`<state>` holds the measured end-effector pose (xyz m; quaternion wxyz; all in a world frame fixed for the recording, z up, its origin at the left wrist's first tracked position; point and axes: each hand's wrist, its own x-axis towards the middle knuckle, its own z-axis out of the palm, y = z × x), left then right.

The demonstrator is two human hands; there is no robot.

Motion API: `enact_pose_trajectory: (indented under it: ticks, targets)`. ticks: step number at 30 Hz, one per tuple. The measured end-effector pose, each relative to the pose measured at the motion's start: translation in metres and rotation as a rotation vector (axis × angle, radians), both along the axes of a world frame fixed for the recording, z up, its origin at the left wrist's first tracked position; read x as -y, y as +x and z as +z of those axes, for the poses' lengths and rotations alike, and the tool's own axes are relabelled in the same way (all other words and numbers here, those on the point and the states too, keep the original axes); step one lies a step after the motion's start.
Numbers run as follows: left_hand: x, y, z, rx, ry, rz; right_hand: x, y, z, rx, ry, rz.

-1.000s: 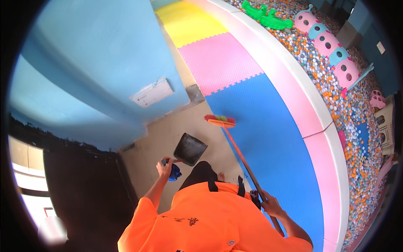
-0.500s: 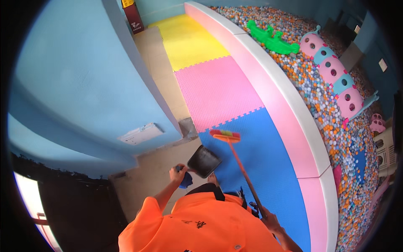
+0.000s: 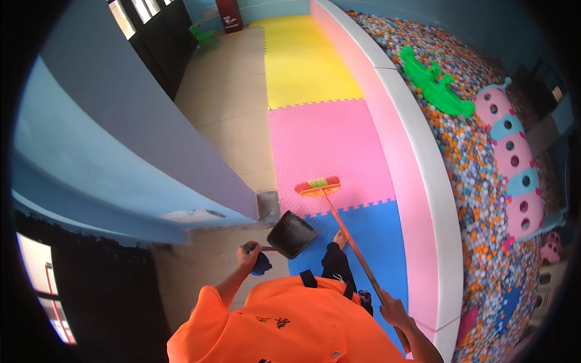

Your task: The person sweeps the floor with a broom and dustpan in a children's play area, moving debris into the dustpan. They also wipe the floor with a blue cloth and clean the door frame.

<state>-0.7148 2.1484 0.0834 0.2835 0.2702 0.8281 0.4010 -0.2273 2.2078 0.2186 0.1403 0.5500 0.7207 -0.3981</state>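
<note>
ball pit fills the right side, packed w/ small orange, white & grey balls, fenced by a long pink-and-white padded wall. on the balls: a green crocodile float near the far end, & a pink-and-blue caterpillar tunnel w/ round holes further right. left side is a big blue wall w/ a grey upper band; a flat whitish rectangular label sits on its low edge, print too small to read. far back, a small red sign w/ a white mark stands against the end wall, green chair just left of it.

floor: foam mats in a row along the pit – yellow mat farthest, pink mat in the middle, blue mat nearest – w/ beige tiles beside them.

person in orange shirt, seen from above, one bare foot on the blue mat. right hand closed round the upper end of an orange broom; broom head, w/ red-green bristles, rests on the pink mat near its seam w/ the blue one. left hand closed round the handle of a black dustpan, a blue cloth bunched in the same grip. pan is tilted, over the blue mat's corner, just left of the broom stick; whether it touches the floor, can't tell.
</note>
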Motion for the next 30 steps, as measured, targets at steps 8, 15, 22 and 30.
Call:
enact_pose_trajectory:
  ticks: [8, 15, 22, 30]
  targets:
    - [-0.057, 0.032, 0.022, 0.032, 0.008, 0.438, -0.248, 0.0, 0.027, 0.122, 0.121, 0.452]
    - [-0.087, 0.059, 0.0, 0.096, -0.016, 0.809, -0.418, -0.06, 0.029, 0.124, 0.087, 0.724]
    - [-0.14, 0.099, -0.004, 0.233, 0.064, 1.1, -0.559, -0.181, 0.042, 0.203, 0.038, 1.077]
    - [-0.196, 0.123, 0.016, 0.167, 0.035, 1.316, -0.672, -0.332, 0.027, 0.244, -0.151, 1.407]
